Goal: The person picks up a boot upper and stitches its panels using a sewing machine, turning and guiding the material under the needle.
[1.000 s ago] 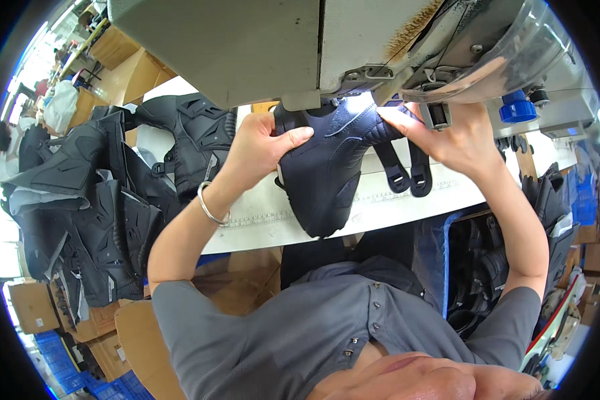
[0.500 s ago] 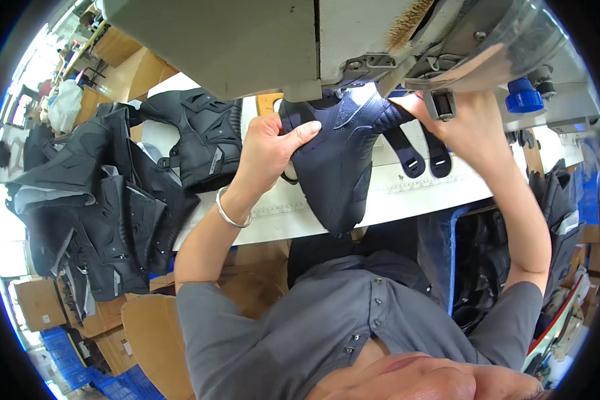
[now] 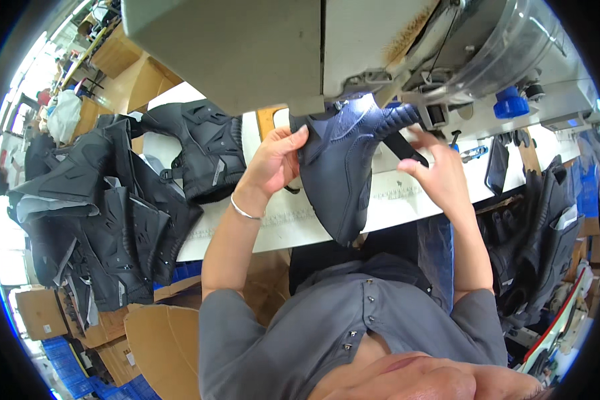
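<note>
A black boot upper [image 3: 340, 177] lies under the sewing machine head [image 3: 293, 105], its toe pointing toward me and its ribbed part lit by a lamp. My left hand [image 3: 277, 160], a silver bangle at its wrist, grips the upper's left edge between thumb and fingers. On the other side, my right hand [image 3: 443, 173] has thumb and curled fingers around the end of a black strap [image 3: 401, 148] hanging from the upper. The machine head covers the top of the upper, so the needle is hidden.
More black boot uppers [image 3: 210, 150] lie on the white table [image 3: 273, 233] at left, with a large pile [image 3: 103, 227] beyond them. A phone [image 3: 497, 165] rests at right. Further uppers [image 3: 547, 227] hang beside the table. Cardboard [image 3: 163, 343] stands below left.
My right hand has come down from beside the machine head to the strap. The second strap no longer shows. My left hand has shifted slightly, and the upper's toe sits a little nearer me.
</note>
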The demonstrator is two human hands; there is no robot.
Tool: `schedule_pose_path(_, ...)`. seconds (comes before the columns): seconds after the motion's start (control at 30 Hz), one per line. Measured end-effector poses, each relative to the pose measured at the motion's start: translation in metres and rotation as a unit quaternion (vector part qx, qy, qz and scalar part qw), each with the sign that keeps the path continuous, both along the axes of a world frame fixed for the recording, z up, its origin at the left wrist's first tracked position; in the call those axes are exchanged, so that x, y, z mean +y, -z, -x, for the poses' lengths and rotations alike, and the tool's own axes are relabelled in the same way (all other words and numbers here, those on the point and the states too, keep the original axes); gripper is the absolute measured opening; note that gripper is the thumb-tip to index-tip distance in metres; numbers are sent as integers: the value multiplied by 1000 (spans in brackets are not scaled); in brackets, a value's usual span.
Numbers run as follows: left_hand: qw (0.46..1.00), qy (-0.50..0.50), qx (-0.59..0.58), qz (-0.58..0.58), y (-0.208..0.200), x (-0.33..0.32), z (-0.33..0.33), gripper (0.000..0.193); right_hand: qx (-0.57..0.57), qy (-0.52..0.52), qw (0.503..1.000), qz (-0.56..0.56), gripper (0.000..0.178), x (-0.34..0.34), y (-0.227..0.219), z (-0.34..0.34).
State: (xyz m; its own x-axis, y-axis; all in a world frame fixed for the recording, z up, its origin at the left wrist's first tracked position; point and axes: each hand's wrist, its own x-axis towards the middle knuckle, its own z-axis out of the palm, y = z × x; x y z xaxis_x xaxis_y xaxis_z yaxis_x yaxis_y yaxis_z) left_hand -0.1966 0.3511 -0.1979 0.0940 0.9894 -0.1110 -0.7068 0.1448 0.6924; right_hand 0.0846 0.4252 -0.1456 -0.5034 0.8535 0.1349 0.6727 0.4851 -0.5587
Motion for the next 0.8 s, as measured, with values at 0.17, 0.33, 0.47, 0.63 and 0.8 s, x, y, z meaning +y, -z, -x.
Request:
schedule_pose_path(0.17,1000,-15,10,6,3,-5,0,21,105,76,967,-219,50,14,-23,-16)
schedule_pose_path(0.33,1000,-6,8,-12,-3,3,-10,19,403,72,910,64,29,69,4,27)
schedule_pose_path(0.47,998,-33,-42,-29,-2,-5,-31,18,533,39,811,238,21,81,8,46)
schedule_pose_path(0.63,997,-36,-73,8,1,0,-28,19,421,-36,840,341,21,80,6,37)
schedule_pose_path(0.8,999,-52,-2,-13,-13,-8,-20,17,462,3,831,311,13,49,5,50)
